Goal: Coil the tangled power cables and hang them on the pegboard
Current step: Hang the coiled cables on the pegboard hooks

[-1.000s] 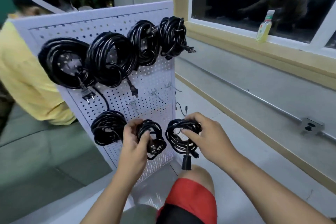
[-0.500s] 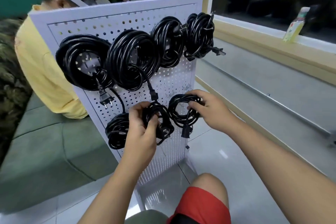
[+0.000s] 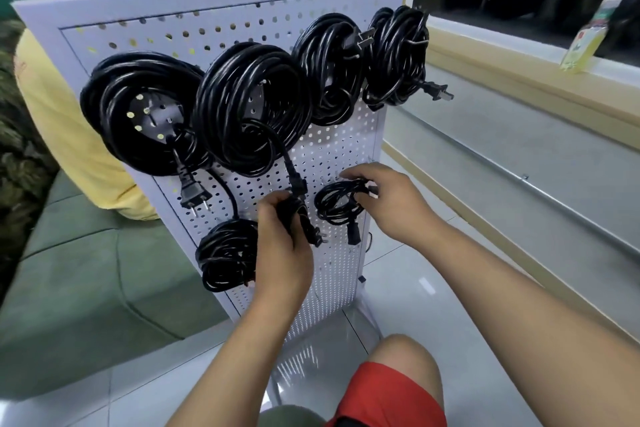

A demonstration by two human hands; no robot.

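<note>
Left hand (image 3: 284,253): fingers (image 3: 273,210) curled tightly round a compact cable coil (image 3: 297,215), held at the face of the white pegboard (image 3: 346,149); a plug end (image 3: 314,236) stuck out just below and right of those fingers. Right hand (image 3: 391,204): fingers (image 3: 360,174) and thumb pinched narrowly on the upper right edge of a small cable coil (image 3: 337,203), which lay against the board just left of the fingertips; whether it sat on a hook could not be told. Its connector (image 3: 352,236) hung below the coil. The two held coils were near each other but apart. Directly left of the left fingers a third small coil (image 3: 227,253) hung on the board. Above both hands ran a row of four hung coils: a large coil (image 3: 138,114) far up-left, with a two-pin plug (image 3: 194,194) dangling; a second large coil (image 3: 249,107) directly above the left fingers, its lead end (image 3: 298,184) dropping down to touch or nearly touch the compact cable coil; a narrower coil (image 3: 329,69) above the right fingers; and an end coil (image 3: 398,55) at the board's right edge, with a plug (image 3: 438,92) pointing right. Behind the board sat a person in a yellow shirt (image 3: 69,121) on a green sofa (image 3: 86,270). Far up-right of the right fingers, a bottle (image 3: 585,42) stood on the window sill. The wearer's knee and red shorts (image 3: 391,399) showed below the forearms.
</note>
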